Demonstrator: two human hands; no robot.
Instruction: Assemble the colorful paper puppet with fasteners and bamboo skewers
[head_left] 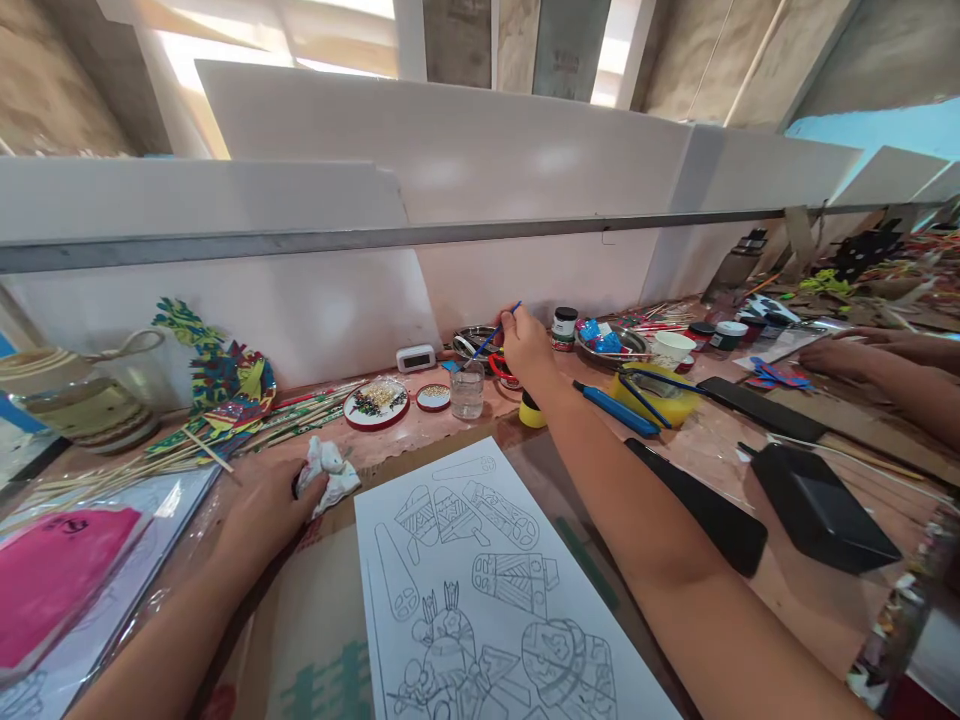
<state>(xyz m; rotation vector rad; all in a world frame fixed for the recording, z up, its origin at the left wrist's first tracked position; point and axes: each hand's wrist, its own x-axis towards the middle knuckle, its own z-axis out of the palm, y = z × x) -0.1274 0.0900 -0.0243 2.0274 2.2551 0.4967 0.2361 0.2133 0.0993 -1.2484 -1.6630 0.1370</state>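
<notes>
My right hand [527,345] is closed on a blue paintbrush [489,338], reaching to the back of the table. The brush slants down into a clear glass of water [467,392]. At the left, my left hand [274,497] grips a crumpled white tissue [330,474] close to the tabletop. Between my arms lies a white sheet [450,550] printed with line drawings of figures and patterned shapes, resting on cardboard. Beside the glass sit a small lid of gold beads [433,397] and a larger red-rimmed lid [376,403] of mixed small pieces.
Behind stand a small white digital clock [415,358], paint jars [564,325] and a metal bowl [611,342]. To the right are a blue cutter [619,408], yellow tape roll [660,395], phone [701,505] and black case [825,505]. Another person's hands [862,360] are at far right.
</notes>
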